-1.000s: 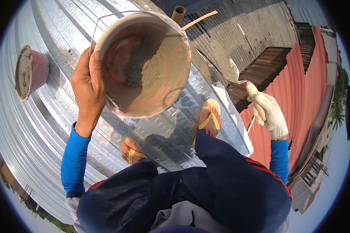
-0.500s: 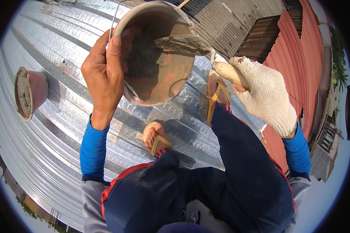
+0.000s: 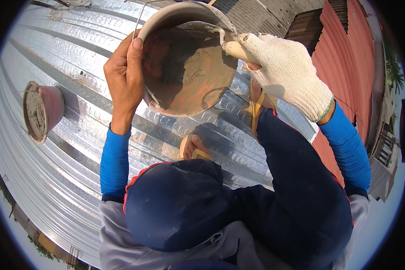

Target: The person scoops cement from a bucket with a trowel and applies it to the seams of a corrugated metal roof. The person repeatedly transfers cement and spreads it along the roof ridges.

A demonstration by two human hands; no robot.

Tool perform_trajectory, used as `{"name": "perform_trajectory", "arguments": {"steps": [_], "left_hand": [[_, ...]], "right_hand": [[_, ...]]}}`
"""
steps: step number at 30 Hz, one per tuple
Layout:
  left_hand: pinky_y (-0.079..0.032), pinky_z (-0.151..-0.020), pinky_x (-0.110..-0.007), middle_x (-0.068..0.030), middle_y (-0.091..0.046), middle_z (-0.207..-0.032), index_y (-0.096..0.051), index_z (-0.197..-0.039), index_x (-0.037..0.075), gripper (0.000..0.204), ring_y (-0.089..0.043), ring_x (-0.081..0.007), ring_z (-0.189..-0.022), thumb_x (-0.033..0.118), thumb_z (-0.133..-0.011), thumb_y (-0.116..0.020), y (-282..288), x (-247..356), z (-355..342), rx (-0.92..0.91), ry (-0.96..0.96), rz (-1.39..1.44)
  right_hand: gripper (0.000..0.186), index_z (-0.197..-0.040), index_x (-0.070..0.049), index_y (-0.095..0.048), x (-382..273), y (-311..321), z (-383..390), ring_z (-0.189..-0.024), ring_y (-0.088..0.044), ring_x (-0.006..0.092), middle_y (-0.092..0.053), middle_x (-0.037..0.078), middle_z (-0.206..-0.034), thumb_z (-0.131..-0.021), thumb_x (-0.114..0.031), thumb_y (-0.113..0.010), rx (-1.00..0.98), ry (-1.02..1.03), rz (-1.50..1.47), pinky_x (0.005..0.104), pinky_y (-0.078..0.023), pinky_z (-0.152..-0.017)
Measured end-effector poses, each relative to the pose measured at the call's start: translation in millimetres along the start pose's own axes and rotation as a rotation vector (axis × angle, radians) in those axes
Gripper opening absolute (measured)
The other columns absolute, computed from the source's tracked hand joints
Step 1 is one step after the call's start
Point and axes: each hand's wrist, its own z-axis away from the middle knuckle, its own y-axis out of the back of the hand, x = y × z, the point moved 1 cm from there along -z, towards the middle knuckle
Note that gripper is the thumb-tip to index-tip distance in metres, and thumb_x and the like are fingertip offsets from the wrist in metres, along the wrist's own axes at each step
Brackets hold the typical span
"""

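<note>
My bare left hand point(image 3: 125, 76) grips the left rim of a bucket point(image 3: 198, 108), thumb on top, holding it tilted so that its mouth faces me. Wet grey mortar point(image 3: 202, 67) lies inside, with reddish wall showing through around it. In a white knit glove with worn fingertips, my right hand point(image 3: 290, 74) is closed round the wooden handle of a trowel point(image 3: 239, 51). The trowel's blade reaches into the bucket along the upper inner wall, and mortar coats its neck. Part of the blade is hard to make out against the wall.
Corrugated metal sheeting point(image 3: 72, 189) lies beneath me. To the left stands a second reddish bucket point(image 3: 54, 108) filled with grey mortar. My sandalled feet point(image 3: 195, 146) are on the sheeting below the held bucket. Red roofing point(image 3: 346, 58) slopes away at the right, beside grey corrugated roofing point(image 3: 256, 18).
The trowel blade has moved up and left, from across the bucket's middle to its upper inner wall. My right hand rose with it. The bucket shifted slightly right and up in view.
</note>
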Motion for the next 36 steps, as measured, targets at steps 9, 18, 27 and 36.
{"name": "perform_trajectory", "arguments": {"steps": [9,18,27,36], "left_hand": [[-0.052,-0.081,-0.027,-0.0085,-0.077,-0.099,-0.072,-0.133,-0.003,0.038,-0.066,-0.0106,-0.090,0.026,-0.111,-0.061,-13,14,10,0.011,0.072,0.008],[-0.047,-0.063,-0.022,-0.0040,-0.074,-0.081,-0.072,-0.133,-0.002,0.035,-0.063,-0.0061,-0.071,0.022,-0.111,-0.060,-19,18,29,0.096,0.000,-0.097],[-0.045,-0.058,-0.024,-0.0028,-0.069,-0.075,-0.073,-0.131,-0.003,0.034,-0.061,-0.0065,-0.067,0.021,-0.111,-0.059,-30,24,37,0.186,-0.102,-0.197],[-0.058,-0.088,-0.030,-0.0168,-0.078,-0.115,-0.068,-0.135,-0.009,0.044,-0.074,-0.0188,-0.102,0.026,-0.115,-0.050,-43,39,58,0.154,-0.034,-0.278]], "right_hand": [[0.046,-0.131,-0.008,-0.066,9,17,17,-0.092,-0.075,0.0322,-0.073,0.014,-0.100,-0.089,-0.022,-0.079,-0.257,0.018,0.014,0.0429,-0.061,-0.080],[0.054,-0.138,-0.008,-0.065,-1,15,31,-0.082,-0.073,0.0345,-0.072,0.015,-0.096,-0.089,-0.026,-0.079,-0.422,0.031,-0.055,0.0446,-0.060,-0.073],[0.039,-0.126,-0.008,-0.069,23,-15,55,-0.076,-0.073,0.0340,-0.071,0.014,-0.085,-0.090,-0.023,-0.075,-0.217,0.098,-0.258,0.0435,-0.059,-0.069],[0.024,-0.110,-0.009,-0.072,-6,-38,94,-0.077,-0.073,0.0304,-0.072,0.011,-0.092,-0.089,-0.020,-0.071,-0.336,-0.050,-0.439,0.0422,-0.058,-0.067]]}}
